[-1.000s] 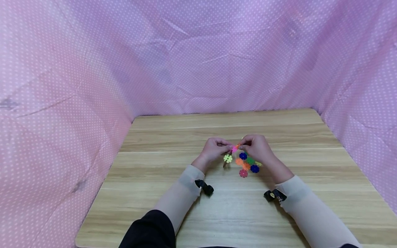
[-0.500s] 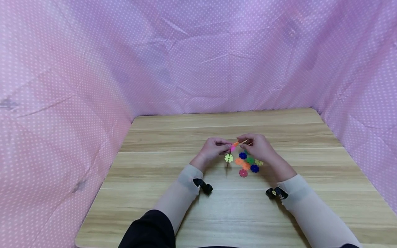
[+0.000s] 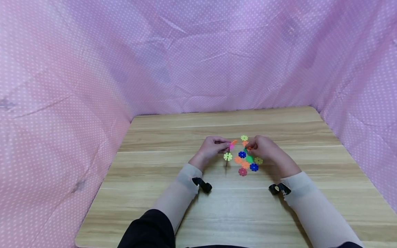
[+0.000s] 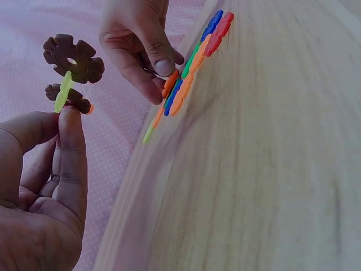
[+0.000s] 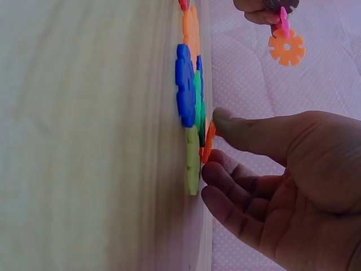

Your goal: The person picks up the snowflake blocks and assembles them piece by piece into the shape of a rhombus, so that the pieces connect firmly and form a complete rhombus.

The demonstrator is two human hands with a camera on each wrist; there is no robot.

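Observation:
My left hand (image 3: 214, 150) pinches a small joined cluster of slotted plastic discs, raised above the table. In the left wrist view the cluster has a large brown disc (image 4: 73, 58), a yellow disc (image 4: 65, 90) edge-on and a second brown disc (image 4: 69, 99) by the fingertips. A pink disc (image 5: 284, 22) and an orange disc (image 5: 286, 47) of that cluster show in the right wrist view. My right hand (image 3: 266, 151) is at the pile of loose discs. Its thumb and fingers pinch a loose orange disc (image 5: 209, 141), held on edge.
Several loose discs lie in a group on the wooden table (image 3: 173, 137), among them a blue disc (image 3: 254, 167), a red disc (image 3: 243, 172), a green disc (image 3: 250, 158) and a yellow disc (image 3: 244, 137). A pink dotted cloth (image 3: 198, 62) hangs around the table.
My right hand has left the joined cluster and moved right to the loose discs, where it now pinches an orange one. My left hand keeps its pinch, nearly still.

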